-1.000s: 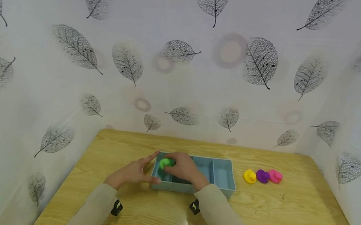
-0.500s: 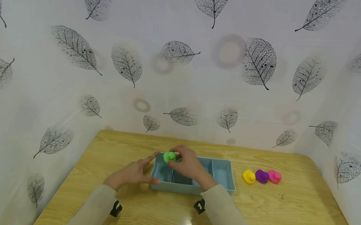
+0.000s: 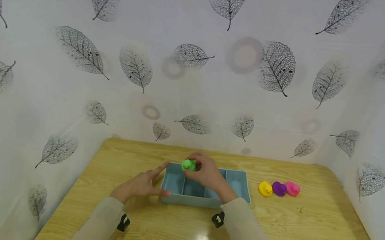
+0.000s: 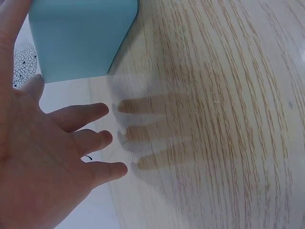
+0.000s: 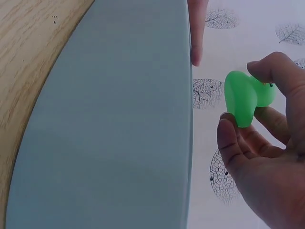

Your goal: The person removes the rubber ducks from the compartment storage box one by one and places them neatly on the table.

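In the head view a blue-grey divided box point(image 3: 182, 200) stands on the table. My left hand point(image 3: 140, 185) rests at its left end, index fingertip at the far corner and thumb over the near rim. In the left wrist view its other fingers point(image 4: 78, 117) are spread beside the box's end wall point(image 4: 81, 40). My right hand point(image 3: 208, 175) pinches a green rubber duck point(image 3: 188, 165) between thumb and fingers, above the far rim near the second compartment from the left. In the right wrist view the green duck point(image 5: 243, 98) is held above the box's rim.
Right of the box, a yellow duck point(image 3: 265, 189), a purple duck point(image 3: 279, 188) and a pink duck point(image 3: 293, 188) sit in a row on the wooden table point(image 3: 170, 234). A white leaf-print curtain point(image 3: 218, 91) surrounds the table at the back and sides.
My right hand has lifted the green duck out of the leftmost compartment and moved it right, toward the far rim. The left hand has stayed at the box's left end.
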`<action>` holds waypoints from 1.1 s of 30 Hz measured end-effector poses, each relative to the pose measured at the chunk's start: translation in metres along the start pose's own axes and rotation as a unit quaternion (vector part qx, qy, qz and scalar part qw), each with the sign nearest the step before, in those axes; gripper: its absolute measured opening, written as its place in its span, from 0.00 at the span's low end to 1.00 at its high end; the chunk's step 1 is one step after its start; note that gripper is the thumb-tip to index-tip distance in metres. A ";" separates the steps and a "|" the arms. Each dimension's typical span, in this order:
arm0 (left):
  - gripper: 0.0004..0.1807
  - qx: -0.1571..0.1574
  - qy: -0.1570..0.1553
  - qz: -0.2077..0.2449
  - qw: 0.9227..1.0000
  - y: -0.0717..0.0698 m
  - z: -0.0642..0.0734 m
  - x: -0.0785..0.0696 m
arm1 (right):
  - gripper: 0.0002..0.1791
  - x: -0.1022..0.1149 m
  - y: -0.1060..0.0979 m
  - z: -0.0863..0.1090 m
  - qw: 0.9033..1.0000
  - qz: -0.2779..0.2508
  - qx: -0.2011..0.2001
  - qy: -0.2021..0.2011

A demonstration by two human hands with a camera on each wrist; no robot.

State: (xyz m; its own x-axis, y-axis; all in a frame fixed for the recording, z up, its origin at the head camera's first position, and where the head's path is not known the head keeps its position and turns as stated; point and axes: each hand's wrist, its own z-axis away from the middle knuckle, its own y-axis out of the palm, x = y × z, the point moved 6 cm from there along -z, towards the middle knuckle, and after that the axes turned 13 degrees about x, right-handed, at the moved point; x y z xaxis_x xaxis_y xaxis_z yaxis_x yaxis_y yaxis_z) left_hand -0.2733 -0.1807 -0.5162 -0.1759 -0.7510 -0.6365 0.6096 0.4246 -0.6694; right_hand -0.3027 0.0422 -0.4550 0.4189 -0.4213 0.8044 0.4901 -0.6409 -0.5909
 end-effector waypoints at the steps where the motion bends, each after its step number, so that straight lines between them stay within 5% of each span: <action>1: 0.63 0.001 -0.001 0.001 1.000 0.000 0.000 0.000 | 0.19 -0.001 -0.001 0.001 1.000 -0.005 -0.002 0.000; 11: 0.63 -0.002 0.002 0.003 1.000 0.000 -0.001 0.000 | 0.20 -0.012 -0.012 0.008 0.998 -0.046 -0.023 0.020; 33: 0.64 -0.001 0.010 0.012 1.000 0.001 0.002 -0.001 | 0.24 -0.030 -0.041 0.032 0.991 -0.115 -0.062 0.001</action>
State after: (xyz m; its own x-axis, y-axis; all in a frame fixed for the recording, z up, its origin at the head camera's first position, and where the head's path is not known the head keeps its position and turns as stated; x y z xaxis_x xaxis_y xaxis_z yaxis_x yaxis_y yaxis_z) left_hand -0.2714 -0.1808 -0.5154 -0.1768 -0.7299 -0.6603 0.6119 0.4439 -0.6546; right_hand -0.3106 0.1011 -0.4567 0.3062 -0.2557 0.9170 0.4750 -0.7937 -0.3799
